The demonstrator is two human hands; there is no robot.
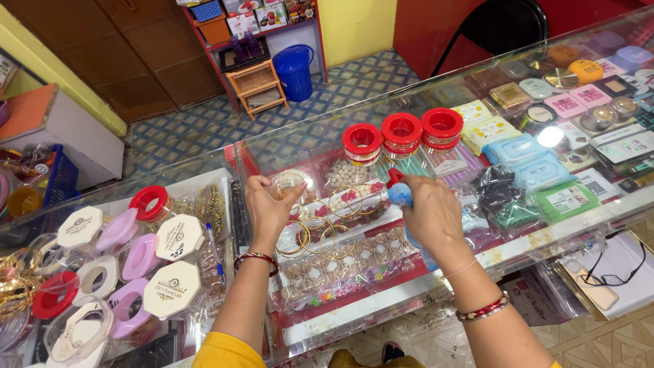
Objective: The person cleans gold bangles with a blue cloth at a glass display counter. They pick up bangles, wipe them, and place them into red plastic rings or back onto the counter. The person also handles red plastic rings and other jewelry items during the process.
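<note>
Left hand (269,204) pinches a small clear round box (289,182) in curled fingers, just left of the right hand (430,217) gripping a blue red-tipped bottle (399,192), tip toward the box.

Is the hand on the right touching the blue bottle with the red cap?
Touching. The head view shows the right hand wrapped around the blue bottle, fingers closed on its body with no gap, above the glass counter.
</note>
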